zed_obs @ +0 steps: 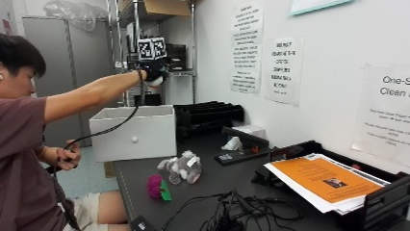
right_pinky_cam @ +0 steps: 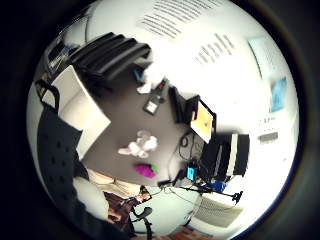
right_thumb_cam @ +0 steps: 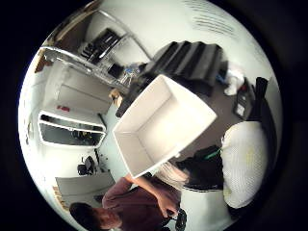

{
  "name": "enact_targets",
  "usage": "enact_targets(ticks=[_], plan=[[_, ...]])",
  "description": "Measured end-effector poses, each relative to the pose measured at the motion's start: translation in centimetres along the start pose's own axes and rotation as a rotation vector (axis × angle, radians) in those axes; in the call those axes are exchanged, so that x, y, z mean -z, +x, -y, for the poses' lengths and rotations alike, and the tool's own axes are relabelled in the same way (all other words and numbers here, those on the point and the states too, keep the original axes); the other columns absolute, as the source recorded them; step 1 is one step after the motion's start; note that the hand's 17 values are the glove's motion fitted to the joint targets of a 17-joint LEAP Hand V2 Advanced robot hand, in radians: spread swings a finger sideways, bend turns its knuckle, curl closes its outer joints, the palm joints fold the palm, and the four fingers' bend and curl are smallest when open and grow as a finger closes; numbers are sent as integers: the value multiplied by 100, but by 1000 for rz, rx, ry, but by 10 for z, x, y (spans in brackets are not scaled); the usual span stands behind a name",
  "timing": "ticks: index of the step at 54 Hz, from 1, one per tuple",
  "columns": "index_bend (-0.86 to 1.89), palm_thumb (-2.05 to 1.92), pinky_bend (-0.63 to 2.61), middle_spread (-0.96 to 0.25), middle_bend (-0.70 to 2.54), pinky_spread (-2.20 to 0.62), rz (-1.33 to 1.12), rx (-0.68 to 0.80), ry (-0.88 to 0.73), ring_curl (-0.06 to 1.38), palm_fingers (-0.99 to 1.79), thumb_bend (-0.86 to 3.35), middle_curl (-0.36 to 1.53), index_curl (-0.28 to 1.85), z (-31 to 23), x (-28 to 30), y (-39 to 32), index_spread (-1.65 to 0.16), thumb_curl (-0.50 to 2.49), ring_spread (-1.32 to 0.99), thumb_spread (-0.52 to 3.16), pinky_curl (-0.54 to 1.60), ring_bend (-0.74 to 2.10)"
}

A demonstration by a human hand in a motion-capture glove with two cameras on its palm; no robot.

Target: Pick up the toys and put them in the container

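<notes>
High above the white container (zed_obs: 134, 132) my gloved right hand (zed_obs: 154, 74) grips a white rounded toy (zed_obs: 156, 82). That toy (right_thumb_cam: 245, 163) bulks large beside the palm in the thumb side view, with the container's empty inside (right_thumb_cam: 163, 125) below it. A grey and white plush toy (zed_obs: 179, 168) lies on the dark table in front of the container. A magenta toy with a green part (zed_obs: 157, 186) sits nearer the table's front edge. Both also show in the little finger side view: the plush (right_pinky_cam: 140, 146) and the magenta toy (right_pinky_cam: 146, 170).
Black paper trays (zed_obs: 208, 115) stand behind the container against the wall. A tray with orange-topped papers (zed_obs: 326, 180) sits at the right, and loose cables (zed_obs: 237, 211) lie at the front. The person's bare left hand (zed_obs: 67, 156) holds a cable by the table edge.
</notes>
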State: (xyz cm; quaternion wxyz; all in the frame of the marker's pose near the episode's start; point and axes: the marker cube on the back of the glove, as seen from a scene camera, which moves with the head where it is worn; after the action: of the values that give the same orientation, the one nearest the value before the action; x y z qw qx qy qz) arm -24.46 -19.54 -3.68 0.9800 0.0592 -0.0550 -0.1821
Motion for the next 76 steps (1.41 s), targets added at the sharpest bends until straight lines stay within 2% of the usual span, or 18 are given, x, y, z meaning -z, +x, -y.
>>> enact_targets(ticks=[5,10,13,18,22,30,35,38,39,41,42,46,50,54,63,68,72,76], plan=[[93,54,125,-23,127,-38,40,76,11,74,97,4,79,91,33,-16,-51,-31,95,-33,53,69,155],[93,54,125,-23,128,-38,174,216,102,74,97,3,80,94,43,-28,-82,-31,98,-32,52,70,156],[92,54,125,-23,127,-38,154,273,98,74,96,2,81,95,52,-41,-96,-31,99,-32,51,70,156],[91,54,125,-23,127,-38,88,262,52,74,95,2,82,97,61,-63,-103,-31,102,-32,50,71,156],[89,54,126,-23,125,-38,123,186,58,74,93,1,82,99,72,-77,-109,-31,104,-32,50,71,156],[81,55,128,-25,119,-37,191,171,-80,73,83,0,81,101,80,-104,-120,-31,108,-32,50,71,154],[66,57,137,-28,107,-36,188,180,-204,72,60,0,78,100,81,-118,-127,-31,109,-33,53,72,151],[48,55,137,-27,89,-34,167,185,-254,72,22,0,74,97,81,-125,-129,-30,108,-33,62,71,150],[42,44,134,-26,81,-33,157,186,-272,72,9,-5,71,95,80,-126,-128,-30,107,-32,71,70,152],[38,34,134,-24,68,-30,146,184,-305,70,-7,-6,67,92,77,-130,-128,-30,104,-31,80,69,146],[32,29,133,-22,58,-27,152,185,-311,66,-26,-7,63,88,77,-131,-129,-30,101,-30,85,67,135],[20,17,131,-16,38,-17,230,216,-261,55,-43,-7,54,76,80,-131,-139,-30,90,-21,102,60,102],[9,5,123,-9,25,-9,197,202,-278,46,-52,-7,49,66,76,-130,-134,-29,80,-13,111,55,74],[3,-1,114,-6,16,-4,171,250,-283,39,-52,-5,45,57,71,-123,-130,-28,72,-8,118,51,56],[-1,-4,100,-2,9,2,75,223,-259,32,-49,-4,37,39,61,-101,-111,-25,58,-2,127,44,36],[0,-4,95,-1,8,3,-32,389,-289,31,-45,-3,32,32,46,-75,-90,-25,52,0,129,42,32],[1,-3,92,-1,9,4,-38,224,-214,31,-41,-3,30,27,31,-48,-65,-24,49,0,131,40,29],[1,-3,90,-1,9,4,-63,147,-197,31,-39,-3,28,23,22,-24,-43,-24,46,0,132,39,27]])
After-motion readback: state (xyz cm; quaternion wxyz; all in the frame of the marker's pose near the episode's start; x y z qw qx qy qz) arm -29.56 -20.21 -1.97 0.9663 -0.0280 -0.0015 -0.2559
